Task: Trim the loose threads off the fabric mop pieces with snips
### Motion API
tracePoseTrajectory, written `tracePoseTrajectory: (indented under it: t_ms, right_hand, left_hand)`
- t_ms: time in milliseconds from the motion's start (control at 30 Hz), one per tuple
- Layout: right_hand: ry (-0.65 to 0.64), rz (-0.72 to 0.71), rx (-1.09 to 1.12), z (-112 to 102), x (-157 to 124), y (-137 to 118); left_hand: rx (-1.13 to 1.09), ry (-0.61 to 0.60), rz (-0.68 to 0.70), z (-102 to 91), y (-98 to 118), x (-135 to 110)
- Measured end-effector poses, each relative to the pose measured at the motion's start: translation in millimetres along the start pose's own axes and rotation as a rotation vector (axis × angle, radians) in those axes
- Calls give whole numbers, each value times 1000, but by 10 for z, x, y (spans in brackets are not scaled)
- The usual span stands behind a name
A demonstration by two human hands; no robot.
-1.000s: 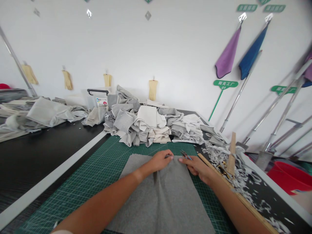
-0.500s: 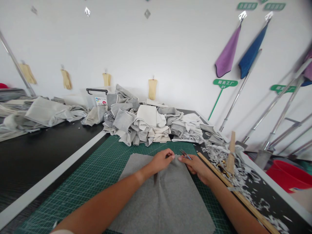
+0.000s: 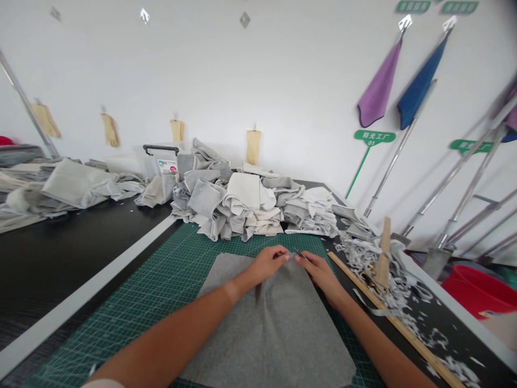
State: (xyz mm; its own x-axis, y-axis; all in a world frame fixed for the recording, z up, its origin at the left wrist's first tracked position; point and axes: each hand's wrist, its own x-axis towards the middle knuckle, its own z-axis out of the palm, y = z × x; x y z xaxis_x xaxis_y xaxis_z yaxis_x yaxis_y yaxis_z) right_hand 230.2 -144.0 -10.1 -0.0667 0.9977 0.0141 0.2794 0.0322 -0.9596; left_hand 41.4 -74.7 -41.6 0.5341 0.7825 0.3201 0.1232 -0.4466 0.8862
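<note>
A grey cloth (image 3: pixel 291 323) lies over the green cutting mat (image 3: pixel 133 307), with a raised crease down its middle. My left hand (image 3: pixel 272 260) is closed in a pinch on the cloth's far edge, lifting it slightly. Just to its right, my right hand (image 3: pixel 317 269) is closed around small thread snips (image 3: pixel 299 253). Only their dark, narrow tips show, pointing up and left; the handles are hidden in the fingers. My right thumb and fingertips are close to the same edge; whether they touch it I cannot tell.
Folded grey and white cloths (image 3: pixel 242 199) are heaped behind the mat. To the right lie a wooden strip (image 3: pixel 398 320), fabric scraps (image 3: pixel 359 256) and another piece of wood (image 3: pixel 383 253). A red bucket (image 3: pixel 480 291) stands beyond the table's right edge. More cloths (image 3: pixel 81 186) lie left.
My right hand has turned and moved slightly up and left, bringing the snips closer to the cloth's edge by my left hand. The left hand stays nearly in place.
</note>
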Motion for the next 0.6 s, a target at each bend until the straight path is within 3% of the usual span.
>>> tracePoseTrajectory:
  t_ms: [133,367,600]
  right_hand:
    - [-1,-90,10,47,-37,-49]
    - [61,-83,111,101,-21,49]
    - [100,-104,-6,137,-53,27]
  left_hand:
    - [-87,-19,-12,-32,62,1]
    - [-168,-36,-41,-60,137,-14]
    - [-164,-51,-61,-71,166,-25]
